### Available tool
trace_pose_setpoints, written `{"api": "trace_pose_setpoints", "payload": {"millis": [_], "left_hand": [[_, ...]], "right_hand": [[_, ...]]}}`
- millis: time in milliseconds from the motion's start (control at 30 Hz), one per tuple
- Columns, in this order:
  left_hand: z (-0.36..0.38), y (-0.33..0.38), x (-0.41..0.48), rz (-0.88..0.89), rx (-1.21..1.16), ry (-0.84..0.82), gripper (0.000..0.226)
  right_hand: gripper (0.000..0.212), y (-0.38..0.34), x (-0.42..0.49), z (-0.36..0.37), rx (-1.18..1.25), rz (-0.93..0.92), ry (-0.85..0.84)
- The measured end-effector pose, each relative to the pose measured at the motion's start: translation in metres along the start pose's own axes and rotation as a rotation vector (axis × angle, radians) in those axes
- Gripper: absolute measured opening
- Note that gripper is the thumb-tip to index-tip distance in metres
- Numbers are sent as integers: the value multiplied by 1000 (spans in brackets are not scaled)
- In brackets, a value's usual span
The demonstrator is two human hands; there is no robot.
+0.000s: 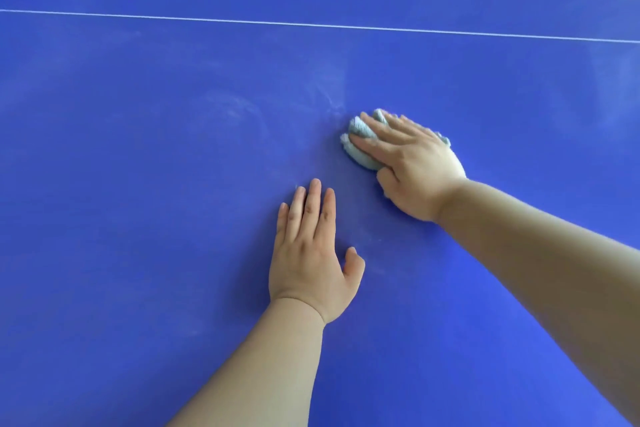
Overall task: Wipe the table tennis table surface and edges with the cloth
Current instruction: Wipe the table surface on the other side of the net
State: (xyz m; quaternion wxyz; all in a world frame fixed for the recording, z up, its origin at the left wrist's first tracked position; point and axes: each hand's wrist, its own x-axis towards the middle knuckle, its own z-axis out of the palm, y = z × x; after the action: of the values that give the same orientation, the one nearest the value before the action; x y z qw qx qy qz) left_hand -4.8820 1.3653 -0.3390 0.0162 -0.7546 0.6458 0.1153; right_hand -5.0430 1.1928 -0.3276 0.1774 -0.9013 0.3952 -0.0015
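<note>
At mid-surface, cloth position: the bunched pale grey-blue terry cloth (pixel 362 158) lies on the matt blue table tennis desk (pixel 138 184), on the near side of the thin white line (pixel 311 24) that crosses the far part. No desk edge or corner is in view.

Right grip: the right grip (pixel 412 159) lies over the cloth with fingers spread and nearly straight, pressing it onto the desk. It is released, not clenched round the fabric. The thumb lies along the cloth's near side.

Left grip: the left grip (pixel 308 253) rests flat on bare desk, fingers together, grasping nothing. It is nearer the person and to the left of the cloth, apart from it.

Surface condition: faint whitish smears (pixel 235 111) show to the left of the cloth and just beyond it. Elsewhere the desk reads as even blue.

Step in hand (judgement): wiping the open surface. The edges cannot be assessed from this view.

Method advised: keep the palm's weight even over the whole cloth. Sweep in overlapping straight passes toward the smeared patch, then out to the white line. Use the left grip as a brace only, and lift it before the cloth passes beneath.

Risk (judgement): a bunched cloth touches the desk over a narrow strip, so streaks are likely. Flattening it would widen each pass.
</note>
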Motion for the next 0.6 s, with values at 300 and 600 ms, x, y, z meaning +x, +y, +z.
{"api": "trace_pose_setpoints", "payload": {"millis": [300,600], "left_hand": [[3,0,1,-7,-23,20,91],[5,0,-1,-7,-42,58,90]], "right_hand": [[74,-12,-92,22,-51,-151,-83],[75,-43,-63,28,26,89,55]]}}
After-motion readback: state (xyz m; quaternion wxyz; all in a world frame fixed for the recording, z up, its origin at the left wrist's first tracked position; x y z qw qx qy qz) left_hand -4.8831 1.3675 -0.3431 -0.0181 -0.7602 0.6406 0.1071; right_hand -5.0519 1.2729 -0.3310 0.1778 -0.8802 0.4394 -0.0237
